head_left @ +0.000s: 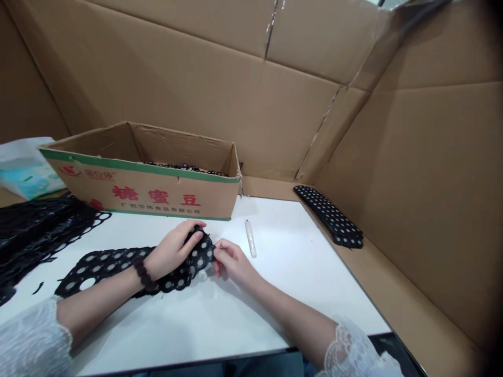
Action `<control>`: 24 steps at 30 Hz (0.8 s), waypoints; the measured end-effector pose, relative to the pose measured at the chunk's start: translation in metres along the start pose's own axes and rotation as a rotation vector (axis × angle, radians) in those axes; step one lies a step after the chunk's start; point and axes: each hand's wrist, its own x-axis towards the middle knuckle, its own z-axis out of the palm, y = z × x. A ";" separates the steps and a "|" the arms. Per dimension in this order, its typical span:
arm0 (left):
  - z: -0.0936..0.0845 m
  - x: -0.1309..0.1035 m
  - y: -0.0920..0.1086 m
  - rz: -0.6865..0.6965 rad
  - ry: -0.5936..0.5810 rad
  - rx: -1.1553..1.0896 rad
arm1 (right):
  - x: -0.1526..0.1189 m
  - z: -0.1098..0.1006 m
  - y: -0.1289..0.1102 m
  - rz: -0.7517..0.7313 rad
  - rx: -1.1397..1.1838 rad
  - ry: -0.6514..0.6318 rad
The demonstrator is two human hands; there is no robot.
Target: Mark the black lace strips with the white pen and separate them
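Before the box (157,195): left hand (168,255), half-curled, grips the dotted strip (118,256); right hand (234,263), fingertips pinched, holds its raised end; hard pulling could tear it.

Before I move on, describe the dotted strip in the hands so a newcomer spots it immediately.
Find the red-lettered cardboard box on the white tabletop. Nearer the camera, the left hand and right hand hold a dotted black strip. Unlike the similar strip by the right cardboard wall, it is being held.
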 end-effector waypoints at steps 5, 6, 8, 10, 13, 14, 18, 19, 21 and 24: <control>-0.002 0.002 -0.002 -0.002 0.093 0.197 | -0.003 -0.003 -0.009 0.074 0.018 -0.239; -0.003 0.002 -0.001 -0.010 0.112 0.211 | -0.004 -0.003 -0.011 0.088 0.024 -0.260; -0.007 0.000 0.002 -0.008 0.158 0.208 | -0.005 -0.003 -0.015 0.100 0.034 -0.275; -0.010 -0.004 0.008 0.047 0.145 0.215 | -0.006 -0.003 -0.017 0.088 0.029 -0.251; -0.010 -0.012 0.017 0.201 -0.060 0.283 | -0.005 -0.004 -0.014 0.075 0.010 -0.197; -0.007 -0.014 0.019 0.222 -0.139 0.301 | -0.004 -0.005 -0.013 0.081 0.013 -0.193; 0.003 -0.017 0.022 0.111 -0.340 0.158 | -0.001 -0.006 -0.004 0.108 0.055 -0.199; 0.005 -0.016 0.021 0.088 -0.374 0.089 | -0.001 -0.007 -0.002 0.106 0.058 -0.197; 0.006 -0.014 0.020 0.065 -0.426 -0.039 | 0.000 -0.007 0.002 0.089 0.061 -0.180; 0.005 -0.010 0.019 0.042 -0.463 -0.189 | 0.000 -0.006 0.006 0.064 0.082 -0.150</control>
